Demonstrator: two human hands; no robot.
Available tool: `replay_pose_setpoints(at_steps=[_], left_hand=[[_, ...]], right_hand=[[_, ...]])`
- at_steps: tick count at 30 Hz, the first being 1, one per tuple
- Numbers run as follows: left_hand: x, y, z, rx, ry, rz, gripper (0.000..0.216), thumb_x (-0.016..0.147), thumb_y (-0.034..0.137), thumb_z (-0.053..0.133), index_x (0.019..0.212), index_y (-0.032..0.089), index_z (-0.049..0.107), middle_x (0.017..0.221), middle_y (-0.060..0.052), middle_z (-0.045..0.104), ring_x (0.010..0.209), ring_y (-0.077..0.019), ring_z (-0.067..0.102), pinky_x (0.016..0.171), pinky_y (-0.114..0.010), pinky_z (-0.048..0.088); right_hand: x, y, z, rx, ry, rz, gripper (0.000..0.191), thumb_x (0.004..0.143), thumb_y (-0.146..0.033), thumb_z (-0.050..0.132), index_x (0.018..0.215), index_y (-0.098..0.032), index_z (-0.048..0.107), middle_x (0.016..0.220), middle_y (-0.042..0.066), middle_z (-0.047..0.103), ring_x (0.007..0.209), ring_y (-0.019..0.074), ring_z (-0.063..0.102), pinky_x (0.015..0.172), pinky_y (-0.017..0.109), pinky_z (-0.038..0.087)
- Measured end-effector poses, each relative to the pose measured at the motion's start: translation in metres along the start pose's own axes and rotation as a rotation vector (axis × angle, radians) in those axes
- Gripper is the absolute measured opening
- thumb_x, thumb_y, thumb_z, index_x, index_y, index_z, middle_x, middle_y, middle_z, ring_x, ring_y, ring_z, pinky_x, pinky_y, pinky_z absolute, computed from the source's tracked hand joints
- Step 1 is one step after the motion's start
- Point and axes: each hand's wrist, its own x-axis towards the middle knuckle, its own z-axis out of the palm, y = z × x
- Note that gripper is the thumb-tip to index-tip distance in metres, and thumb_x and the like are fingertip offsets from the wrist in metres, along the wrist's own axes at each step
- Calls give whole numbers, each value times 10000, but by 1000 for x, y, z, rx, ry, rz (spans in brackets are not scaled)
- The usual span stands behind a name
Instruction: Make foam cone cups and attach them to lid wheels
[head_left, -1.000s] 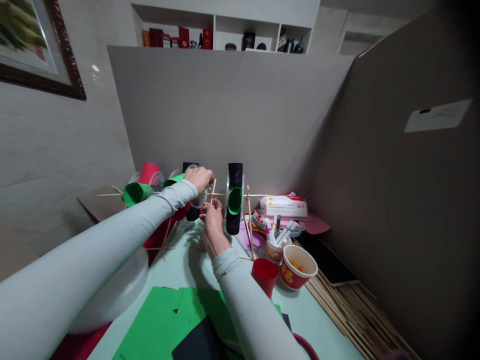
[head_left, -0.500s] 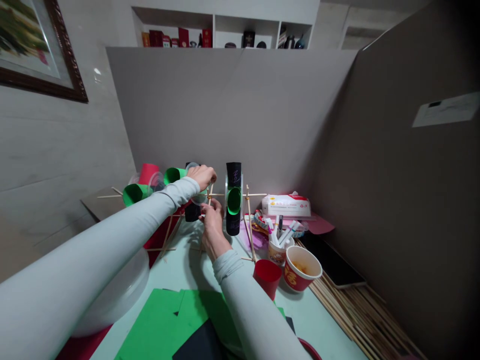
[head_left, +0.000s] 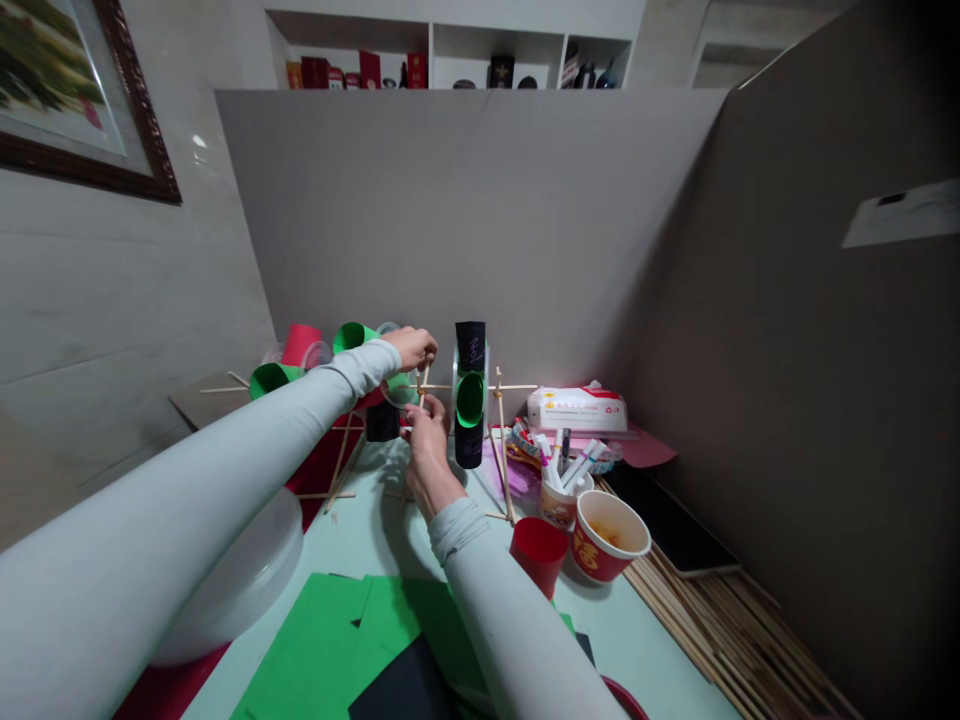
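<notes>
"Grey panelling (head_left: 480,210) backs the desk (head_left: 360,530), and both hands are up at a wooden upright (head_left: 425,377)!"

"Who's where?"

"Left hand (head_left: 414,348) at the top end, fingers bent together; whether they pinch the wood, I can't tell. Right hand (head_left: 431,450) lower, fingers closed on the upright just below its joint (head_left: 421,391) with the crossbar (head_left: 517,387)."

"So the joint sits between them?"

"Right between, left fingers above, right fingers below! And just beside them, with the crossbar showing on both sides, it's the wheel of black and green tubes (head_left: 470,442)."

"Nearer us?"

"Green sheets (head_left: 315,640) lie flat, a red cylinder (head_left: 534,562) stands by the right sleeve (head_left: 510,610), and the paper bowl (head_left: 600,568) is just beside that."
</notes>
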Motion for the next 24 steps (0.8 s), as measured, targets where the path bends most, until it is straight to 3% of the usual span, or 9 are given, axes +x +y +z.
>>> replay_pose_setpoints(at_steps=[10, 18, 24], left_hand=[[10, -2, -3, -118, -169, -35, 283, 966, 379, 596, 1118, 144, 640, 1041, -60, 684, 851, -170, 673, 754, -351, 591], [10, 3, -6, -120, -134, -69, 288, 963, 378, 599, 1132, 148, 640, 1096, -71, 676, 935, -195, 670, 824, -392, 583], [7, 8, -11, -135, -186, -126, 297, 962, 378, 603, 1142, 144, 634, 1086, -72, 678, 905, -187, 674, 796, -381, 590]], right_hand=[[2, 4, 0, -19, 29, -32, 322, 971, -312, 625, 1256, -164, 593, 1145, 74, 665, 911, 189, 681, 773, 373, 596], [3, 8, 2, -14, 57, -71, 300, 972, -311, 624, 1231, -159, 602, 1108, 66, 670, 873, 176, 680, 737, 349, 596], [3, 12, 3, 3, 41, -85, 315, 971, -310, 624, 1248, -163, 594, 1131, 71, 666, 900, 186, 680, 757, 363, 595]])
